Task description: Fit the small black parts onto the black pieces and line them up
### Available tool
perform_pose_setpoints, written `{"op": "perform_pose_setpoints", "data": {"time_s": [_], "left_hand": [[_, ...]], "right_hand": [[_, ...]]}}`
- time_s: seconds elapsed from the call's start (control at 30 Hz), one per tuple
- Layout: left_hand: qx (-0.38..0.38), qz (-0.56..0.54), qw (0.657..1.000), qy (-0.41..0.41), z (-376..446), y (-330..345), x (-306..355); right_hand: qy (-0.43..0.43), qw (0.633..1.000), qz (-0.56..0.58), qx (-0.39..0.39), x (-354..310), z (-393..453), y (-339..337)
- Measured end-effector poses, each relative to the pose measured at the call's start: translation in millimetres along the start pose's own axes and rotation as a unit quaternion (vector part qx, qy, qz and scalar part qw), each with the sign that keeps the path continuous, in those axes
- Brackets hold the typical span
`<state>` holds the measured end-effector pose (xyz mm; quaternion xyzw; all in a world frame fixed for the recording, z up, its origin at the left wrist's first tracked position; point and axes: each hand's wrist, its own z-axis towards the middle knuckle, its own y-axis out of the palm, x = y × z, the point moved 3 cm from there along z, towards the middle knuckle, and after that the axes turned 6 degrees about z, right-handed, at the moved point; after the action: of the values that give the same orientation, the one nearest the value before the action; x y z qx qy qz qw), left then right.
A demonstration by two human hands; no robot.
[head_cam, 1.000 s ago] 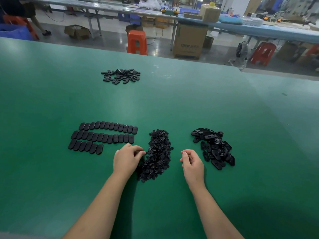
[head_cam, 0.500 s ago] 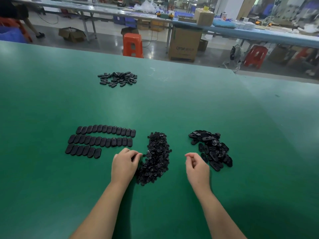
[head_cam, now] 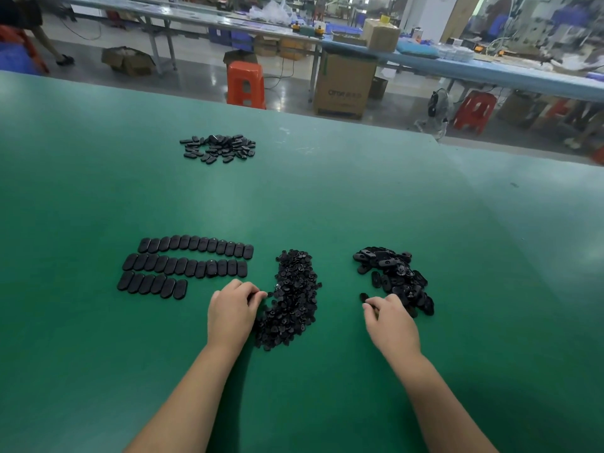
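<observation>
A heap of small black parts (head_cam: 295, 295) lies in front of me on the green table (head_cam: 327, 197). My left hand (head_cam: 232, 310) sits at the heap's left edge, its curled fingertips pinching among the parts. To the right is a pile of black oval pieces (head_cam: 394, 274). My right hand (head_cam: 390, 318) is at the near edge of that pile with its fingers curled down; what they hold is hidden. One loose piece (head_cam: 363, 296) lies just beyond its fingertips. Three rows of lined-up pieces (head_cam: 188, 266) lie to the left.
Another scatter of black pieces (head_cam: 218, 148) lies farther back on the table. Beyond the table's far edge are an orange stool (head_cam: 245, 83), a cardboard box (head_cam: 343, 88), a fan (head_cam: 436, 107) and long workbenches.
My right hand has moved right, from between the two heaps to the near edge of the oval-piece pile. My left hand has stayed at the small-parts heap.
</observation>
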<state>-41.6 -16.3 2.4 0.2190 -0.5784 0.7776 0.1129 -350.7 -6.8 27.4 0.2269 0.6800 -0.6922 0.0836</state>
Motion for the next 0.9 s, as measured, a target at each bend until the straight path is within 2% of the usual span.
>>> {"op": "perform_pose_setpoints", "data": {"time_s": [0.23, 0.4, 0.53, 0.63, 0.7, 0.77, 0.83, 0.9], "left_hand": [[-0.008, -0.014, 1.000, -0.006, -1, 0, 0], [-0.011, -0.007, 1.000, -0.003, 0, 0, 1], [-0.029, -0.005, 0.999, 0.014, -2, -1, 5], [-0.035, -0.024, 0.999, 0.009, -4, -3, 7], [-0.027, -0.048, 0.998, -0.008, -4, -5, 5], [-0.016, -0.067, 0.998, -0.014, -4, -7, 5], [-0.006, -0.082, 0.997, -0.017, -4, -7, 4], [-0.006, -0.090, 0.996, -0.020, -4, -6, 4]], "right_hand": [[-0.014, 0.999, -0.031, -0.019, -18, 4, 2], [0.001, 0.993, -0.035, -0.112, -24, 17, -1], [-0.026, 0.993, -0.021, -0.116, -31, 22, 1], [0.003, 0.983, 0.155, -0.100, -33, 21, 8], [0.043, 0.941, 0.325, -0.083, -34, 19, 13], [0.070, 0.892, 0.443, -0.056, -36, 16, 16], [0.084, 0.846, 0.525, -0.042, -40, 10, 19], [0.082, 0.820, 0.565, -0.040, -45, 5, 24]]}}
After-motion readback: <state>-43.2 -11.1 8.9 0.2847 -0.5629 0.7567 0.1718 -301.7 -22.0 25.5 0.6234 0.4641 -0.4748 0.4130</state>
